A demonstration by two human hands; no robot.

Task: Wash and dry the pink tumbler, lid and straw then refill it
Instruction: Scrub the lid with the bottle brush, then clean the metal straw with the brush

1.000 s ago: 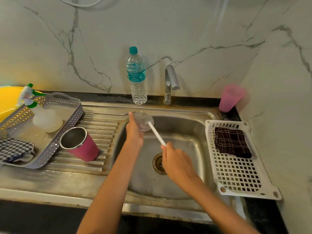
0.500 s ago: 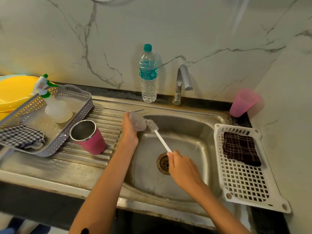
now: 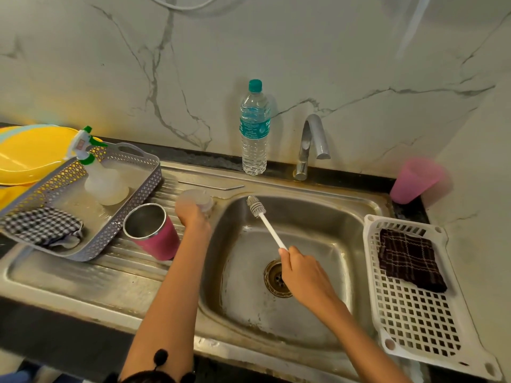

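L hand (image 3: 192, 217) took lid (image 3: 197, 200) left, off the brush (image 3: 257, 207). It gripped lid; R hand (image 3: 304, 275) gripped brush. Scrub looked done; next, set lid by tumbler (image 3: 154, 233).

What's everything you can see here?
pink steel tumbler: one, pink, on draining board
clear plastic lid: one, clear, in left hand
thin metal straw: one, silver, on draining board
white bottle brush: one, white, over steel sink
clear water bottle: one, green cap, by wall
steel tap: one, silver, behind sink
pink plastic cup: one, pink, back right
white plastic basket: one, white, right of sink
dark checked cloth: one, dark, in basket
grey plastic tray: one, grey, left
clear spray bottle: one, clear, in tray
pale checked cloth: one, black-white, in tray
left hand: one, grips lid
right hand: one, grips brush
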